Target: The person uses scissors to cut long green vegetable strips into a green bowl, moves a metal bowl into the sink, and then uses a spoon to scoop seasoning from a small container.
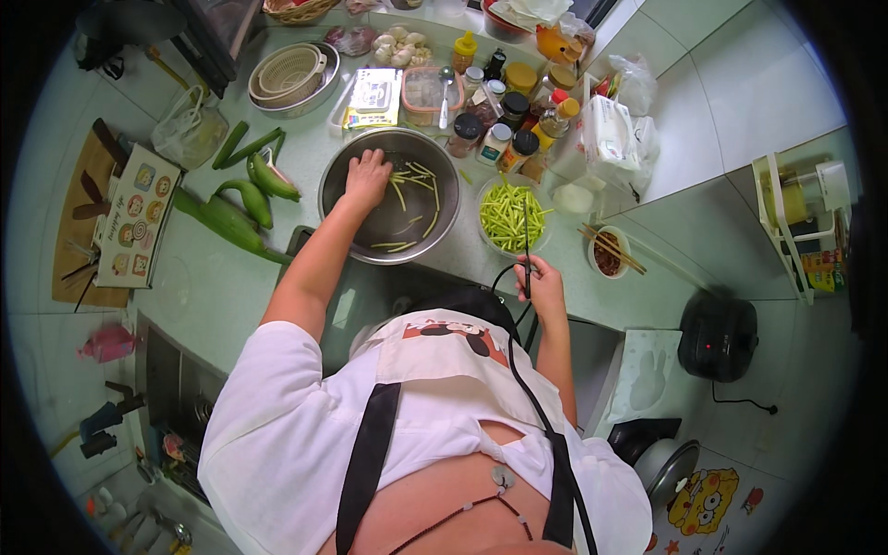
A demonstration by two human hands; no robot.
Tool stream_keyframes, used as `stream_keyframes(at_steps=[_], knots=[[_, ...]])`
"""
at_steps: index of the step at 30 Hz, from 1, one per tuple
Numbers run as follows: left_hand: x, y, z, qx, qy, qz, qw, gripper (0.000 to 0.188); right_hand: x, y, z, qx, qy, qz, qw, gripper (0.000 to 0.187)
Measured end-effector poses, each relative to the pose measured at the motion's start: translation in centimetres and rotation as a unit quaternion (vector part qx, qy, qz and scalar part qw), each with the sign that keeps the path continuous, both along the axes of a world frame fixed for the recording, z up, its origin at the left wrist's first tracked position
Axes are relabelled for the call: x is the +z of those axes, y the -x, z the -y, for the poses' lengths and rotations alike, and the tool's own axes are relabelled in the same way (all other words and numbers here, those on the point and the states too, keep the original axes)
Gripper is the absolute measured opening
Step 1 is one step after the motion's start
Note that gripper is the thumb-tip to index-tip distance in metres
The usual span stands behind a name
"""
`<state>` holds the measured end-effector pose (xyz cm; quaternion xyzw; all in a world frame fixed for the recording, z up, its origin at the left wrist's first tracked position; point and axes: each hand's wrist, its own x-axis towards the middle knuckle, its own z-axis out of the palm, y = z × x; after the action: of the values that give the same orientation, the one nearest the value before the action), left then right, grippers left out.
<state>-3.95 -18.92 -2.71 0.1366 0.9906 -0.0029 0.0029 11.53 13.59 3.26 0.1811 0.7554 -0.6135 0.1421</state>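
My left hand (368,178) reaches into a wide steel bowl (450,218) of water, its fingers curled down near the left inner wall. What those fingers grip is hidden. Several pale green cut stems (435,199) float to the right of the hand. Beside the bowl stands a clear round container heaped with short green cut stems (511,215). My right hand (540,285), at that container's near edge, is closed around the black handle of a thin knife (527,231). The blade points away from me, over the heap.
Large green peppers or gourds (245,201) lie left of the bowl. Behind it are a colander (289,76), garlic bulbs (400,44), a lidded box (432,95) and several seasoning jars (515,111). On the right, a small bowl (608,252) has chopsticks across it. A knife block (137,217) stands left.
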Motion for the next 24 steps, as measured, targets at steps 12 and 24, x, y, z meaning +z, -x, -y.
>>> stream_keyframes(at_steps=[12,24], knots=[[2.2,-4.7,-0.3,0.108,-0.297,0.108,0.942,0.017,-0.9,0.3,0.2,0.001,0.044,-0.004,0.999,0.024],[3.6,-4.4,-2.3,0.176,-0.36,0.126,0.908,0.021,0.4,0.8,-0.8,0.035,0.001,0.004,0.999,0.025]])
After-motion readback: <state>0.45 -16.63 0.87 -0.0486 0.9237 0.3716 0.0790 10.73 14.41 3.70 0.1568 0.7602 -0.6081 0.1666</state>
